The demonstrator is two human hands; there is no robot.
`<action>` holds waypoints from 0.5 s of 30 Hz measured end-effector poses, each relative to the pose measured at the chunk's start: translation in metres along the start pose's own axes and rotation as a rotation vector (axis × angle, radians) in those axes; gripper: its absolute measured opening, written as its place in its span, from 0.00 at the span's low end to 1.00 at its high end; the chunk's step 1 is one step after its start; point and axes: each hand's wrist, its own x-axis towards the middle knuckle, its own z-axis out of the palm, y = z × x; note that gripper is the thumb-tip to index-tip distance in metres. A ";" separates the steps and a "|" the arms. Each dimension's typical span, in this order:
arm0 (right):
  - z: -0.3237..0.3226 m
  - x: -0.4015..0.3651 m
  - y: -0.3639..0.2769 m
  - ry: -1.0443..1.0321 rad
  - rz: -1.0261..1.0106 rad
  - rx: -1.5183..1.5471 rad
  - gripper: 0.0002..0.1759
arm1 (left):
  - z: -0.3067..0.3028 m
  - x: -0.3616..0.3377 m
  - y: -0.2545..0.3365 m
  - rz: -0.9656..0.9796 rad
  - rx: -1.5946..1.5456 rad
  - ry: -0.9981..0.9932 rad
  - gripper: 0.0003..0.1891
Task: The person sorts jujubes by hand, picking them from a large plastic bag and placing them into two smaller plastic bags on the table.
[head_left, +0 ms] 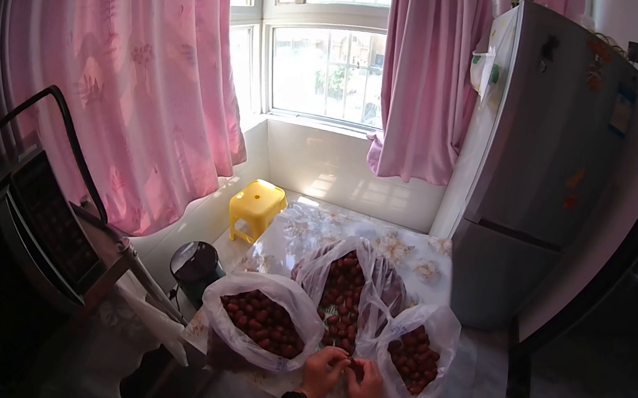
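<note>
The left hand (324,373) and right hand (366,386) meet with fingers curled closed — whether around a fruit cannot be told. Just beyond, three open bags of red fruit (262,323) slump on the bench (411,252) — a nudge could spill them. Fridge (546,153) stickers are too small to read.

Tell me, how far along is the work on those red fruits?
Three open bags, left bag, middle bag and right bag, all hold red fruit; finished ones cannot be told apart. The left hand and right hand meet before them, fingers together. Much fruit seemingly remains.
</note>
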 end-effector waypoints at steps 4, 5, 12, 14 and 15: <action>0.002 0.001 0.004 0.019 0.008 0.000 0.12 | -0.002 0.001 0.003 -0.027 -0.023 -0.020 0.07; 0.002 0.000 0.004 0.017 0.008 0.000 0.12 | -0.002 0.001 0.002 -0.027 -0.023 -0.019 0.07; -0.001 0.002 -0.003 0.010 -0.006 0.002 0.11 | 0.001 0.000 0.001 -0.080 -0.019 -0.046 0.07; -0.001 0.003 -0.003 0.011 -0.017 0.004 0.11 | 0.001 0.001 0.000 -0.094 -0.044 -0.036 0.07; -0.001 0.003 -0.003 0.012 -0.033 -0.003 0.11 | 0.000 0.000 -0.004 -0.049 -0.009 -0.067 0.07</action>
